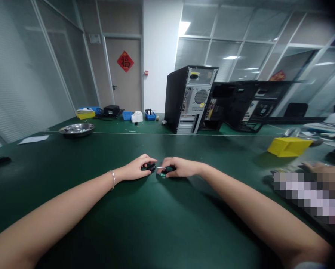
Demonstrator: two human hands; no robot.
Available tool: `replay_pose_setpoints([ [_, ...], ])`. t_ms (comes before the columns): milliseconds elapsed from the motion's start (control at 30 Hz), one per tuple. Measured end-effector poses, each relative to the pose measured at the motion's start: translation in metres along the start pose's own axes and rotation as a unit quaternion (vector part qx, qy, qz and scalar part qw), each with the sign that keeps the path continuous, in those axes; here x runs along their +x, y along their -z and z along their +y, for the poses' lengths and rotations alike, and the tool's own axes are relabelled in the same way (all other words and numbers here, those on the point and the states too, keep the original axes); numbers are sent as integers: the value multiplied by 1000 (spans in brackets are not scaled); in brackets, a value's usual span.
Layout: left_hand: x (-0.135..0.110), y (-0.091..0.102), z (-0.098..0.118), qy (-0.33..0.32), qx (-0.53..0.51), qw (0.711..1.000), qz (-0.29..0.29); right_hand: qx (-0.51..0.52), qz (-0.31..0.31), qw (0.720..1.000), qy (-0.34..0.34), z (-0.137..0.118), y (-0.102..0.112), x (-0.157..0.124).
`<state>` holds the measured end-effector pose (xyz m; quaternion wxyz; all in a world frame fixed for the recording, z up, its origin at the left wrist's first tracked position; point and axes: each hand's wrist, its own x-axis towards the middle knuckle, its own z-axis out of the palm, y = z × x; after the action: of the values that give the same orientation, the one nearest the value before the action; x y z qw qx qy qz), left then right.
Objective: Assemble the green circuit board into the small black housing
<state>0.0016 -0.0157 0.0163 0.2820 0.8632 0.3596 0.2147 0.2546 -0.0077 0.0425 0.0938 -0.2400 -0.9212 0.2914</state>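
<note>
Looking from 1 head camera, forward and down, across the near green table [134, 224] to the far left door [125, 89].

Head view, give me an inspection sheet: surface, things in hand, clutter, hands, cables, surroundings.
Surface: green table, crossed by a thin pale line.
Things in hand: black part, green part; a thin bright strip shows between the hands, its nature unclear.
Clutter: metal bowl, paper, yellow box, blue bins, black box.
Hands: left hand grips the black part; right hand closes on the green part.
Cables: possible dark strands by the black box, too small to confirm.
Surroundings: PC towers, door with red sign, glass partitions, another person's hand at right, partly pixelated.
</note>
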Motion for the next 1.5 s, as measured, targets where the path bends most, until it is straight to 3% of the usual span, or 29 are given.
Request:
replay_pose_setpoints([
  [233,0,3,4,-14,18,999,-23,-3,15,1000,21,-1,-2,1],
  [433,0,0,-4,-4,-39,999,37,7,63,998,19,3,-6,3],
  [633,3,-8,-5,29,-253,964,76,-6,228,974,-2,6,-20,11],
  [767,4,-14,1,46,-296,951,71,-26,297,955,2,0,-28,13],
  [1100,1,-21,17,30,-194,975,104,-96,317,944,-2,-12,-39,16],
  [1500,3,-23,10,49,-227,965,125,-173,300,937,-40,-14,-40,17],
])
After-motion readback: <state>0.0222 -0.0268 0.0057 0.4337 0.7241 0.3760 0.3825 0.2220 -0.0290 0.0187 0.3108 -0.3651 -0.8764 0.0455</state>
